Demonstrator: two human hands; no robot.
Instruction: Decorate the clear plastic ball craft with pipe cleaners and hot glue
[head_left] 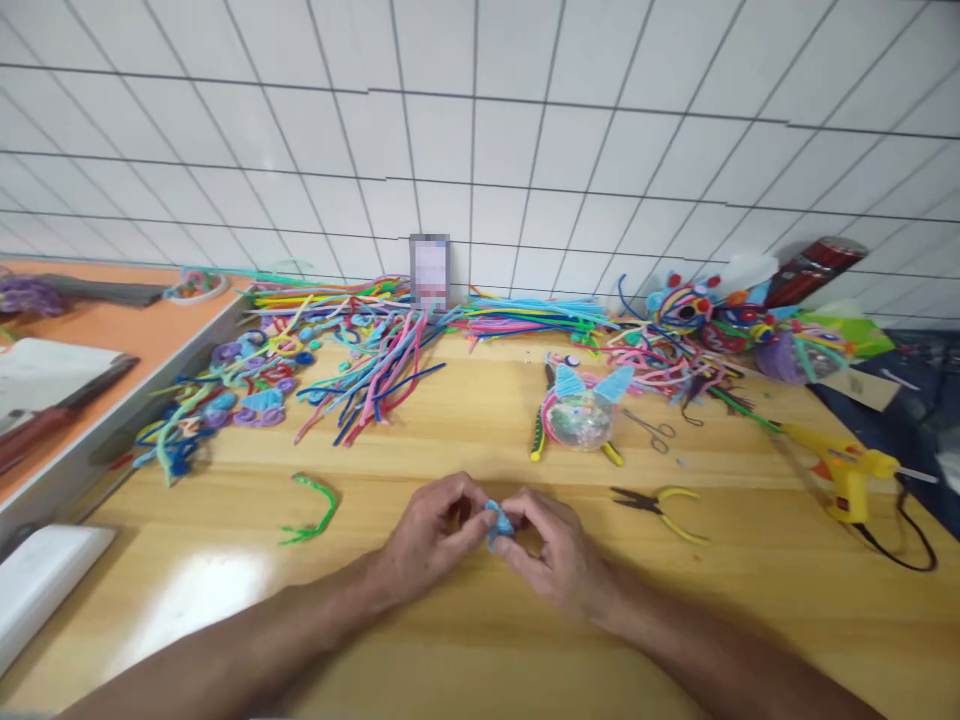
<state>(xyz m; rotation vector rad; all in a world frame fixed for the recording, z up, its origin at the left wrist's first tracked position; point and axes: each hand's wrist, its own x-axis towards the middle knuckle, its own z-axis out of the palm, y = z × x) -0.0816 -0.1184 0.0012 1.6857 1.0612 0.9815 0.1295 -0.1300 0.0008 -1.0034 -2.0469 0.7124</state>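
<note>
We have the small blue piece [499, 522] at the lower centre of the frame, pinched between the fingertips of both hands, which meet just above the surface [420, 650]. The left hand [431, 530] grips one side and the right hand [562, 560] the other. It looks fuzzy and pliable, so we would do well to steady it with one hand and work it with the other in small, light pinches, since hard squeezing could flatten it. Our fingers hide much of it; tilting it a little would let us check its shape. The yellow-handled pliers [649, 502] lie right of centre, near the right hand, and a bent green strand [330, 508] lies left of centre.
</note>
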